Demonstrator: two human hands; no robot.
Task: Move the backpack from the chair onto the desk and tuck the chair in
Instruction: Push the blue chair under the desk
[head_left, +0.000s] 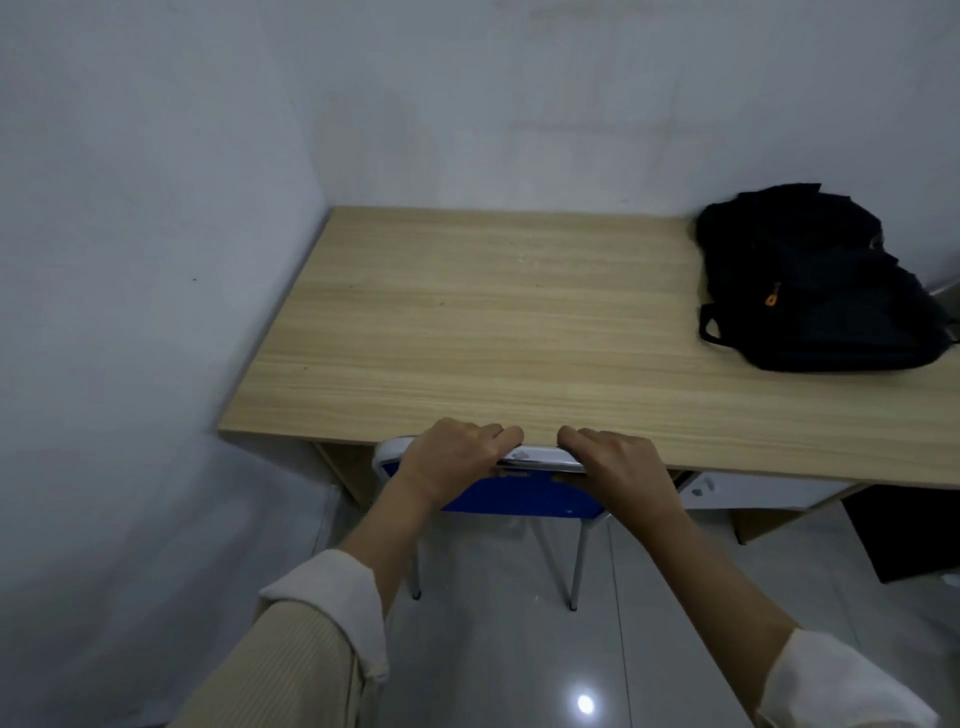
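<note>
the pale wood-grain laminate desk (467, 322) fills the middle of the head view, pushed into a corner of grey-white walls. at six o'clock from its centre, the blue plastic chair with a white metal frame (519, 499) stands with the top of its backrest right at the desk's near edge; whether the two touch cannot be told. its thin metal legs (576, 566) show on the glossy grey tiled floor (493, 665), the seat hidden under the desktop.

the person's left hand (452, 457) is curled over the top rail of the backrest, fingers wrapped round its far side and closed on it. just beside it, at three o'clock, the right hand (618, 462) grips the same rail in the same way. cream ribbed sleeves (311, 639) cover both forearms lower down.

the black fabric backpack with an orange zip pull (815, 280) lies flat at two o'clock on the desk, well apart from the hands, so the first part of the task looks done.

the step in hand appears to be the last of the tuck. to do it well, the person should push evenly through both hands so the chair travels straight toward twelve o'clock, keep the legs sliding flat on the tiles, and mind the fingers on the rail's far side, which could be pinched against the desk edge.
</note>
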